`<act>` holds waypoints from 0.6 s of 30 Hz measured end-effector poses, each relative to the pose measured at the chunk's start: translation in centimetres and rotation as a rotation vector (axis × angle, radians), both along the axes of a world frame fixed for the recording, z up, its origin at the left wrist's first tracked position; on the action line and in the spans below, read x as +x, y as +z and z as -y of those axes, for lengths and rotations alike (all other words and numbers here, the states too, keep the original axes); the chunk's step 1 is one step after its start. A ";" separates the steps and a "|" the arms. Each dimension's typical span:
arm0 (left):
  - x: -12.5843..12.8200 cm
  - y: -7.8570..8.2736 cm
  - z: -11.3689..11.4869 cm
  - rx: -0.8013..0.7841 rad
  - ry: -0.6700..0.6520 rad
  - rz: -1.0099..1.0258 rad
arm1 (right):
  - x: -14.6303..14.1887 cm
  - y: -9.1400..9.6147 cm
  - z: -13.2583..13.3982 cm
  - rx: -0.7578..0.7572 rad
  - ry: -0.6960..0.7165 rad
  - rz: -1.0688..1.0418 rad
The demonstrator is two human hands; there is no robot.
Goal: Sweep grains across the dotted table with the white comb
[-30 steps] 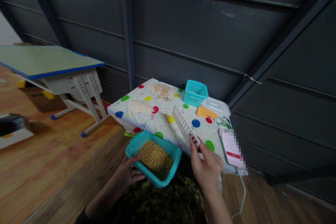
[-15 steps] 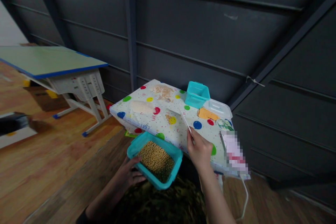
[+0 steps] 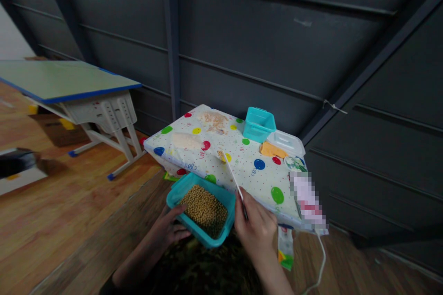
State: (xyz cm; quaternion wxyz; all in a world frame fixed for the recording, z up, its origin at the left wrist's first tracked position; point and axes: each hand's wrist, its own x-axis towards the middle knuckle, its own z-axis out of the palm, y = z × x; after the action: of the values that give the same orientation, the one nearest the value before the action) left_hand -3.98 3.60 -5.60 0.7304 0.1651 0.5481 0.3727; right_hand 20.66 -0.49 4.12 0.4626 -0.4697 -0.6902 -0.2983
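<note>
My left hand (image 3: 175, 226) grips the near left wall of a teal plastic container (image 3: 172, 198), thumb over the rim. Round tan beans (image 3: 204, 207), like soybeans, fill much of it; it hangs at the table's front edge, tilted. Closed around the dark handle of a long, thin white tool (image 3: 231, 171) is my right hand (image 3: 258, 226), beside the container's right wall. The tool's exact kind is unclear. Its far end reaches a small heap of beans (image 3: 220, 155) on the balloon-patterned tablecloth (image 3: 242, 161).
Behind lie a tan crumbly heap (image 3: 215, 122) and a whitish heap (image 3: 187, 140). Toward the right are another teal container (image 3: 259, 124), a clear lid (image 3: 289, 142), an orange cloth (image 3: 272, 150) and a blurred-out item (image 3: 308, 198). A pale desk (image 3: 62, 78) stands left; a cable (image 3: 321, 262) hangs right.
My right hand has come down and nearer, close to the container, and the tool's tip has swung left to the small bean heap. My left hand and the container have barely moved.
</note>
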 end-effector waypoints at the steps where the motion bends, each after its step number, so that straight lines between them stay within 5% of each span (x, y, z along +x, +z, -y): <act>1: 0.0 0.3 -0.1 -0.014 0.005 -0.006 | -0.3 0.0 0.3 -0.003 0.005 0.004; 12: 0.2 -0.1 0.3 0.044 0.034 -0.020 | -3.7 1.3 2.9 -0.050 0.087 -0.081; 18: -0.1 -0.4 0.0 0.047 0.039 -0.023 | -1.5 1.1 1.6 0.060 -0.047 -0.181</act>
State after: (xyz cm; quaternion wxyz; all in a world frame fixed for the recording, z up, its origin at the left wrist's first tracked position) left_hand -4.12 3.55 -6.04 0.7128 0.1757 0.5505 0.3975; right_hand 19.16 -2.09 5.24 0.5295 -0.4968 -0.6253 -0.2860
